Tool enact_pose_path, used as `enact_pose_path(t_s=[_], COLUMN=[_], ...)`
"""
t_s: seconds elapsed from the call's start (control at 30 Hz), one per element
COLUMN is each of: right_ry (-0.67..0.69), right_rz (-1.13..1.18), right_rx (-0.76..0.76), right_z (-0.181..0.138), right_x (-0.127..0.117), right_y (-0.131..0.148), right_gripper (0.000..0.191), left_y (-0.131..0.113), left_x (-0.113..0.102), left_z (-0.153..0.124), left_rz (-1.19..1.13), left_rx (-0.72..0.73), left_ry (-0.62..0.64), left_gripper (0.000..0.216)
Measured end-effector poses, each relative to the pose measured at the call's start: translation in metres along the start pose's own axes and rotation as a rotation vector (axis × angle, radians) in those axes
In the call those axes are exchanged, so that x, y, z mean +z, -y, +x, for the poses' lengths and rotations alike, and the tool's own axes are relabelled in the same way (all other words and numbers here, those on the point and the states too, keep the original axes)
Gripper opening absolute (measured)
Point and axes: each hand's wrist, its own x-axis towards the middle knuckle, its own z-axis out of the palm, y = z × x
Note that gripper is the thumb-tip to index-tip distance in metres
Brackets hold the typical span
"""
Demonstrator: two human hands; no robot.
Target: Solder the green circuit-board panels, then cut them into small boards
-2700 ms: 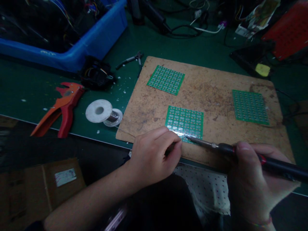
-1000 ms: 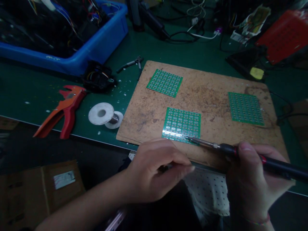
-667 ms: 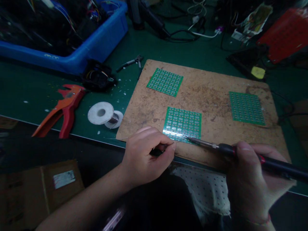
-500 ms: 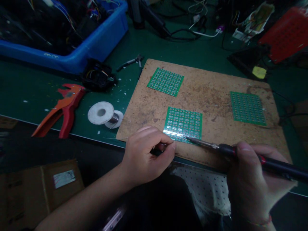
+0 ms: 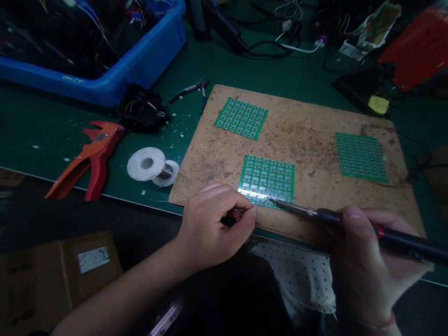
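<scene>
My right hand [image 5: 374,256] is closed around the black handle of a soldering iron [image 5: 329,217]. The iron's tip meets or hovers just over the lower edge of a green circuit board panel [image 5: 268,179]; contact is hard to make out. Bright glare covers the panel's lower left. At that panel's near left corner, my left hand [image 5: 217,224] is closed, thumb and forefinger pinched together. Whatever sits in the pinch is too small to name. Two more green panels lie on the brown board [image 5: 297,135]: one at the back left [image 5: 241,118], another at the right [image 5: 362,157].
Left of the board are a solder wire spool [image 5: 147,164], an orange-red cutter [image 5: 91,158], small pliers [image 5: 191,90] and a black housing [image 5: 142,109]. A blue bin [image 5: 150,60] holds dark parts. A soldering stand [image 5: 364,91] and red box [image 5: 416,51] stand at the back right.
The view has shifted very slightly. Both hands and the soldering iron keep nearly the same positions over the near panel.
</scene>
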Motion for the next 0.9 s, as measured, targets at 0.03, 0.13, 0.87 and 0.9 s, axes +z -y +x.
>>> enact_pose_path(t_s=[0.03,0.13,0.87,0.9], right_ry=[-0.002,-0.014,-0.028,-0.039], right_rz=[0.000,0.000,0.003,0.025], right_rx=[0.003,0.005,-0.002,0.006], right_z=[0.0000,-0.0010,-0.0021,-0.0018], right_x=[-0.0001,0.0008,0.0030,0.0025], right_y=[0.0000,0.0000,0.0015,0.0010], right_gripper=[0.021,0.022,0.022,0.022], left_y=[0.0001,0.0007,-0.0013,-0.0023], left_x=[0.0000,0.0001,0.0012,0.0006], left_z=[0.0000,-0.0005,0.0010,0.0012], left_rz=[-0.002,-0.008,0.020,0.012], left_rx=[0.000,-0.001,-0.006,-0.018], left_ry=[0.002,0.007,0.003,-0.012], left_gripper=[0.010,0.009,0.011,0.011])
